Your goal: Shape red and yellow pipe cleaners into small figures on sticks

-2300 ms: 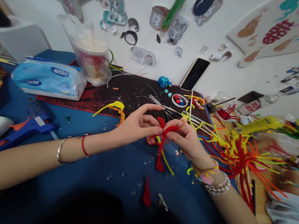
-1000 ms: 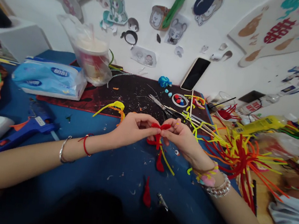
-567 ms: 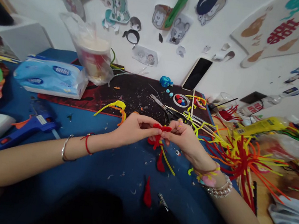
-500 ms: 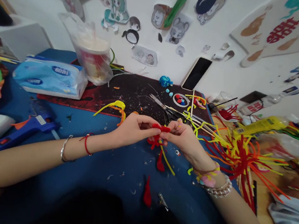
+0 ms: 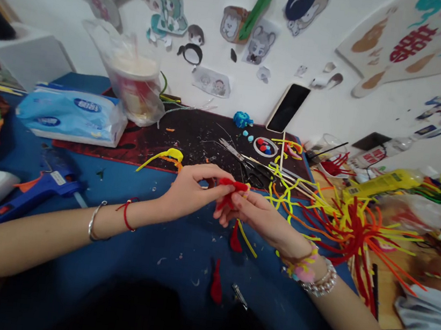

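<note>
The red pipe cleaner [image 5: 230, 189] is held in the air between both hands, above the blue work surface [image 5: 267, 306], where the raised position appears to keep it free of the scattered pieces below. The left hand [image 5: 195, 191] pinches its upper part between thumb and forefinger, with the remaining fingers curled inward; this pinch appears to serve as the fixed anchor point. The right hand [image 5: 263, 214] extends toward it with the fingers pressed close together, their tips at the stem; whether they grip it cannot be determined. Below the hands, a yellow pipe cleaner [image 5: 246, 239] lies just beside a red pipe-cleaner piece [image 5: 236, 238]. Scissors [image 5: 240, 154] lie on the dark cutting mat [image 5: 191, 139], near the hands for ready access. A blue hot glue gun [image 5: 33, 200] rests at the left, while a splayed bundle of red, yellow and orange pipe cleaners [image 5: 352, 231] sits at the right, outside the central working zone.
</note>
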Tool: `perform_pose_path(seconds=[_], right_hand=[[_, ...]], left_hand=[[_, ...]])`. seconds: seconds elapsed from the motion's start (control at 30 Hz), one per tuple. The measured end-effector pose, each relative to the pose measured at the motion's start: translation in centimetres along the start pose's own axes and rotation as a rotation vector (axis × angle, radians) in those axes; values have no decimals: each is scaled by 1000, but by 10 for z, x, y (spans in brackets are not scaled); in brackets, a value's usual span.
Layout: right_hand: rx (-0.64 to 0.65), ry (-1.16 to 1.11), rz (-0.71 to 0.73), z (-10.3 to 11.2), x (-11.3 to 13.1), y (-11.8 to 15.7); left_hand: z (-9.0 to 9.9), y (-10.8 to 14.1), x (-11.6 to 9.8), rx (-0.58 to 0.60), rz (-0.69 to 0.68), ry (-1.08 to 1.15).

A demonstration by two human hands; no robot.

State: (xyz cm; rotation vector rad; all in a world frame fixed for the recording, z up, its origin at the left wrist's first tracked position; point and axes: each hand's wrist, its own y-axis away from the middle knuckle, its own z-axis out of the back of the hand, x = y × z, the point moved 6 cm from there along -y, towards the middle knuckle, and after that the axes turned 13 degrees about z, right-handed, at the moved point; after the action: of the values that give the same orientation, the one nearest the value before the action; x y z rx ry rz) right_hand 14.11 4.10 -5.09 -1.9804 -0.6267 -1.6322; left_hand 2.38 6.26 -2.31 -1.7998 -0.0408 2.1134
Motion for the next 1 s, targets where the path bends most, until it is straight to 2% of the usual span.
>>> perform_pose_path(seconds=[0.17, 0.27, 0.43, 0.53, 0.7, 0.87, 1.0], right_hand=[[-38, 183, 88, 5, 2, -2], [-62, 322, 140, 8, 6, -4], [-45, 232, 104, 4, 5, -4], [-17, 204, 93, 4, 5, -3], [23, 302, 87, 7, 13, -3], [84, 539, 73, 11, 25, -3], [115, 833, 118, 18, 33, 0]], left_hand=[[0, -3, 1, 32, -28, 27], [3, -4, 3, -7, -54, 5], [0, -3, 2, 18, -39, -21], [0, -1, -3, 25, -103, -45], [4, -3, -7, 30, -203, -128], [5, -4, -11, 114, -338, -210], [3, -4, -11, 182, -360, -285]])
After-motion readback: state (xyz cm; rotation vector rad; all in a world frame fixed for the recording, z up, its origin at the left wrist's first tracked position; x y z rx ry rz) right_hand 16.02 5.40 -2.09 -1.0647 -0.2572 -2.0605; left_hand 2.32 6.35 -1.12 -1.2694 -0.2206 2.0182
